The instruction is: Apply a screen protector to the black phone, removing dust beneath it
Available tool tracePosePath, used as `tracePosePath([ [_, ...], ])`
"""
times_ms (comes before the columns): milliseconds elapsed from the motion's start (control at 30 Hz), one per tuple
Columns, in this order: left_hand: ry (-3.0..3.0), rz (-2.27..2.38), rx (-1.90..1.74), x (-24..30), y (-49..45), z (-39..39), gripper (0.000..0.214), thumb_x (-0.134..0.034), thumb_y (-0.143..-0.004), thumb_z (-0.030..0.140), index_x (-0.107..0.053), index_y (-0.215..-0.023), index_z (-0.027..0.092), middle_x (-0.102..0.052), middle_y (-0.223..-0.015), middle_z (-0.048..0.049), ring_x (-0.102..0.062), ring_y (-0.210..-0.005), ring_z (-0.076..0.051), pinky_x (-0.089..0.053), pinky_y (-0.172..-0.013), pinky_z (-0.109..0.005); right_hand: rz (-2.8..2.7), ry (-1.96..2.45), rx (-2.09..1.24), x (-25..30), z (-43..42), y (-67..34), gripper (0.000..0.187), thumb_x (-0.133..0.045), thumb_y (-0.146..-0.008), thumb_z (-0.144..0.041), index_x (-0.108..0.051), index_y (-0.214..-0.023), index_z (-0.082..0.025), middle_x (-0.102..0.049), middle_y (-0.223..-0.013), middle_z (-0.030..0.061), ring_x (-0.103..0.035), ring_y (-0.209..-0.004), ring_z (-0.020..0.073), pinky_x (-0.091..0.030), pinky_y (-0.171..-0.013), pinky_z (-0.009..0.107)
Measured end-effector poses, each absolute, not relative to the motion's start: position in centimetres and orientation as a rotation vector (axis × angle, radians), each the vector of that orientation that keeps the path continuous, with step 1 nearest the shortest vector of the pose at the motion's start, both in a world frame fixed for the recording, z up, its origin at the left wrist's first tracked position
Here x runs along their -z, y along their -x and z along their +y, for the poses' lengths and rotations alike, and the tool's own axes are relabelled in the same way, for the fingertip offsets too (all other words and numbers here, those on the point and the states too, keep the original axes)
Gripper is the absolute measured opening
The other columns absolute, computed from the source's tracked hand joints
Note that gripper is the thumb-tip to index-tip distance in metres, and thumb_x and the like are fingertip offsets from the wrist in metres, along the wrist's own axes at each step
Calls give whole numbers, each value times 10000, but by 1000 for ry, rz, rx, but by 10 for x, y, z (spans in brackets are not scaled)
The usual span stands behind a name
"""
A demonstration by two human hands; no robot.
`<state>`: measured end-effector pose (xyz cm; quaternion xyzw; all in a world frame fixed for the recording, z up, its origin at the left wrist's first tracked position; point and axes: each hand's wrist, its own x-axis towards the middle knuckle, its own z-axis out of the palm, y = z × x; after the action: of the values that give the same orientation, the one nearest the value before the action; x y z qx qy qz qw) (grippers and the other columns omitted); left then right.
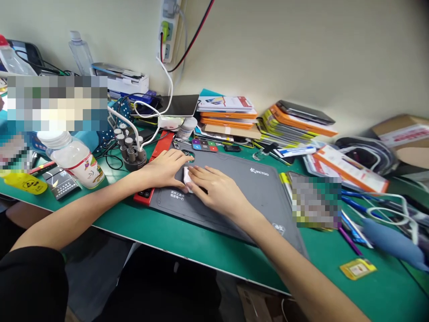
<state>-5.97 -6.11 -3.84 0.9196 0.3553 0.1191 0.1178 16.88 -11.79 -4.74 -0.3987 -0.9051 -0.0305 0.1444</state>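
Both of my hands are together over the left part of a dark grey work mat [234, 172]. My right hand [216, 188] presses a folded white tissue [187, 175] down under its fingers. Around a dark phone [189, 154], my left hand [166, 170] has its fingers along the far end and its thumb beside the tissue. Only a far corner of the phone shows, with small round details; my hands hide the rest. A red strip [145, 197] runs along the mat's left edge, beside my left wrist.
Left of my hands stand a black screwdriver holder [134, 161] and a large white-capped bottle [83, 165]. Boxed stacks [228, 109] line the wall. Cables, a blue-handled tool [392, 241] and a yellow packet [358, 268] lie right. The green table's front edge [201, 261] is near me.
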Motion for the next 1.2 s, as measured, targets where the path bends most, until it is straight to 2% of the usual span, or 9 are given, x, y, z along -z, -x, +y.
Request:
tracePosePath([
  [200, -2732, 989, -363, 37, 59, -57, 929, -801, -812, 673, -475, -1521, 168, -550, -1473, -160, -460, -1406, -342, -366, -1171, -460, -2467, 1277, 88, 56, -123, -217, 401, -466, -1087, -388, -731, -1332, -214, -686, -1419, 87, -653, -1340, 260, -501, -1171, 480],
  [300, -2827, 837, -387, 36, 62, -56, 818, -786, -847, 645, -542, -1469, 173, -582, -1433, -150, -503, -1366, -318, -394, -1158, -428, -2340, 1356, 96, 56, -118, -252, 332, -502, -1063, -363, -821, -1076, -272, -794, -1233, 14, -752, -1173, 240, -600, -982, 403],
  [367, -2876, 737, -402, 33, 63, -56, 738, -751, -889, 627, -571, -1445, 177, -606, -1411, -146, -540, -1333, -303, -419, -1143, -420, -2211, 1458, 143, 51, -111, -278, 343, -517, -1047, -370, -823, -943, -254, -828, -1122, 32, -793, -1041, 253, -615, -840, 383],
  [533, -2916, 711, -304, 23, 61, -56, 656, -646, -967, 626, -541, -1490, 243, -605, -1479, -118, -616, -1308, -285, -504, -1086, -413, -2000, 1565, 201, 41, -95, -323, 277, -530, -1029, -337, -786, -1059, -235, -813, -1153, 73, -769, -1066, 269, -591, -839, 389],
  [633, -3019, 653, -232, 20, 61, -57, 534, -577, -1021, 589, -586, -1459, 283, -594, -1531, -91, -650, -1309, -280, -552, -1060, -412, -2086, 1492, 150, 51, -91, -327, 285, -524, -1012, -271, -747, -1182, -222, -787, -1230, 99, -736, -1139, 289, -576, -955, 455],
  [733, -3153, 565, -208, 17, 58, -59, 469, -533, -1055, 549, -627, -1416, 263, -605, -1528, -103, -689, -1261, -291, -584, -1043, -438, -2162, 1415, 120, 64, -92, -323, 363, -494, -1026, -239, -674, -1334, -170, -715, -1382, 141, -655, -1301, 305, -517, -1085, 501],
  [800, -3186, 536, -166, 13, 53, -60, 476, -534, -1054, 546, -630, -1393, 226, -609, -1517, -135, -688, -1260, -313, -596, -1033, -468, -2204, 1408, 139, 70, -96, -322, 383, -480, -1051, -255, -637, -1382, -142, -697, -1406, 154, -649, -1304, 313, -522, -1073, 500],
  [967, -3011, 677, -114, 5, 35, -58, 439, -578, -1026, 568, -657, -1227, 187, -662, -1381, -155, -680, -1232, -300, -587, -1052, -482, -2217, 1417, 281, 62, -108, -322, 246, -536, -1059, -256, -717, -1185, -148, -783, -1180, 133, -737, -1070, 293, -571, -886, 435],
  [1200, -2932, 747, -258, 9, 35, -63, 469, -682, -981, 520, -637, -1318, 197, -682, -1415, -127, -699, -1235, -278, -615, -1037, -463, -2318, 1104, 187, 37, -129, -304, 138, -641, -973, -99, -738, -1042, -167, -802, -1007, 82, -742, -863, 210, -581, -736, 358],
])
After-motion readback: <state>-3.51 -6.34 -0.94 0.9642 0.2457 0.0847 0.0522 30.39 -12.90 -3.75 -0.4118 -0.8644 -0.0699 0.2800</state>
